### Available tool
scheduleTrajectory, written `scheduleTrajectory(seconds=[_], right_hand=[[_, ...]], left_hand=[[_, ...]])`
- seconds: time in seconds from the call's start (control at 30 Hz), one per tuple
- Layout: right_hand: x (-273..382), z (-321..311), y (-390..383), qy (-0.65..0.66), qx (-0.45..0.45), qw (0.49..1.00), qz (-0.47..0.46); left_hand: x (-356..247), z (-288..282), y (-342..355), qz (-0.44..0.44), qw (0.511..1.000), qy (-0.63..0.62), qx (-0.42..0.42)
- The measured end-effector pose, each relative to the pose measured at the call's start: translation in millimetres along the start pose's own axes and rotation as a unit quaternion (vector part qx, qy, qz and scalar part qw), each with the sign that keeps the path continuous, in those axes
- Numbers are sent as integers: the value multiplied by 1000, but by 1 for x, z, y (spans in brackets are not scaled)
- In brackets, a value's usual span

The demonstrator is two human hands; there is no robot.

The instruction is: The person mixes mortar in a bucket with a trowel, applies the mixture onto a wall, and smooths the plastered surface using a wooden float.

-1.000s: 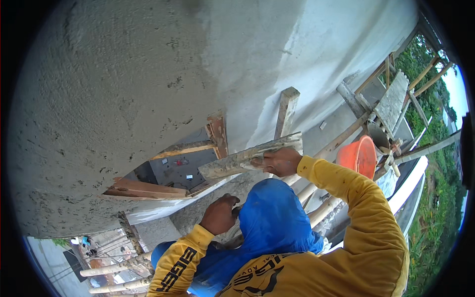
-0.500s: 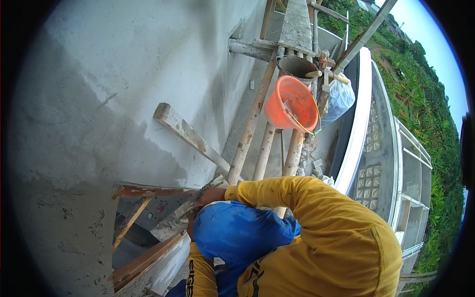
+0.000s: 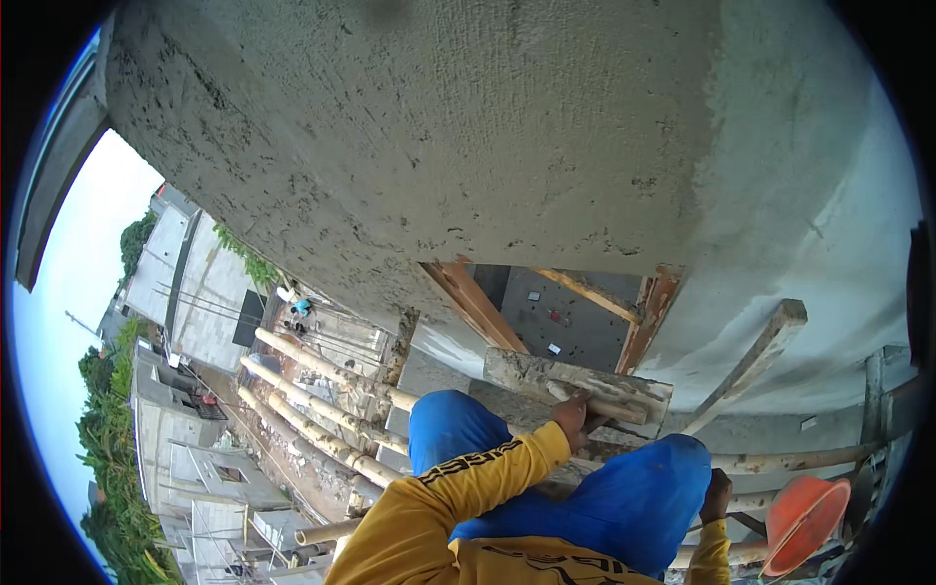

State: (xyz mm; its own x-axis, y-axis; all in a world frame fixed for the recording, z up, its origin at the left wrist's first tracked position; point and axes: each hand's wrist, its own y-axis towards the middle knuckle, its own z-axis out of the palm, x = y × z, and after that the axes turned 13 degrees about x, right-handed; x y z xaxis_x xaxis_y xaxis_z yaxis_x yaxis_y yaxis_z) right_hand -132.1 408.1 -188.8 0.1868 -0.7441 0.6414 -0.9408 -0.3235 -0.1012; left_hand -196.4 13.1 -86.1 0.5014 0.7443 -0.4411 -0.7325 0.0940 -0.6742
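My left hand (image 3: 573, 419) is closed round the handle (image 3: 614, 407) of a mortar-smeared wooden plastering float (image 3: 522, 372). The float lies just below a wood-framed opening (image 3: 565, 302) in the wall, over my lap. Beside my right knee, my right hand (image 3: 717, 494) is curled closed. A dark, thin piece shows next to it, but I cannot make out what the fingers hold. Both knees, in blue trousers (image 3: 624, 497), are bent between the hands. Above the opening the grey plaster (image 3: 468, 166) looks damp and rough.
Bamboo scaffold poles (image 3: 322, 414) run left and right of me, with a drop to the ground below. A tilted orange bucket (image 3: 804, 526) is at the lower right. A timber strut (image 3: 751, 361) slants from the wall. Buildings (image 3: 180, 390) stand far left.
The view has swung left, shifting the opening and bucket rightward. My hands were close together at the board by the opening; now the right one is apart, beside my knee.
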Motion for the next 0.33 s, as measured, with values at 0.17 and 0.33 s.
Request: scheduleTrajectory(seconds=[0.17, 0.33], right_hand=[[-21, 29, 28, 443, 36, 877, 185], [-32, 68, 71, 407, 77, 900, 137]], left_hand=[[-42, 4, -56, 92, 992, -85, -5], [-104, -5, -105, 280, 955, -81, 57]])
